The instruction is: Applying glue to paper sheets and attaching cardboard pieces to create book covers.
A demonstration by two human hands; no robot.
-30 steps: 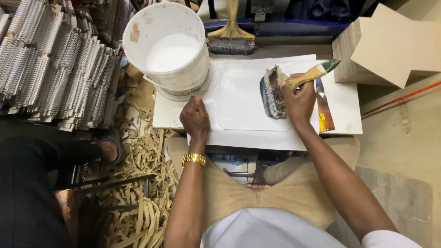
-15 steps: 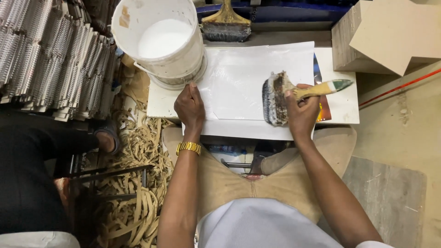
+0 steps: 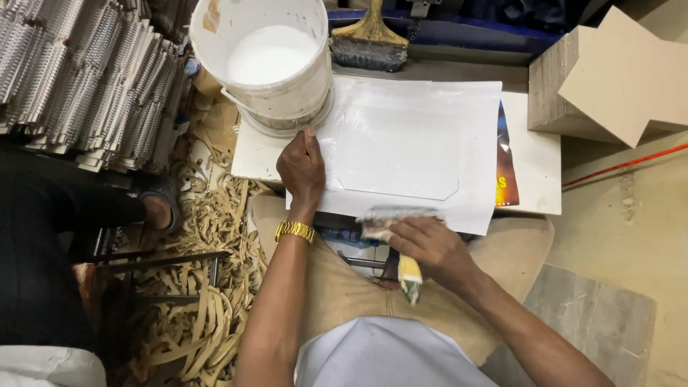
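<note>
The right hand (image 3: 428, 247) has its grip clenched around a wide brush (image 3: 393, 228), bristles at the near edge of the white sheet (image 3: 423, 136). The left hand (image 3: 302, 166), released and flat, presses the sheet's left edge, just beside the white bucket (image 3: 266, 64).

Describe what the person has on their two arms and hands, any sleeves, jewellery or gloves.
Both hands are bare, with no gloves. The left hand has a gold-coloured metal link wristband at the wrist, and no sleeve shows on that forearm. The right hand wears nothing that shows, and its forearm is also uncovered down to the frame edge. No rings can be made out on either hand.
</note>
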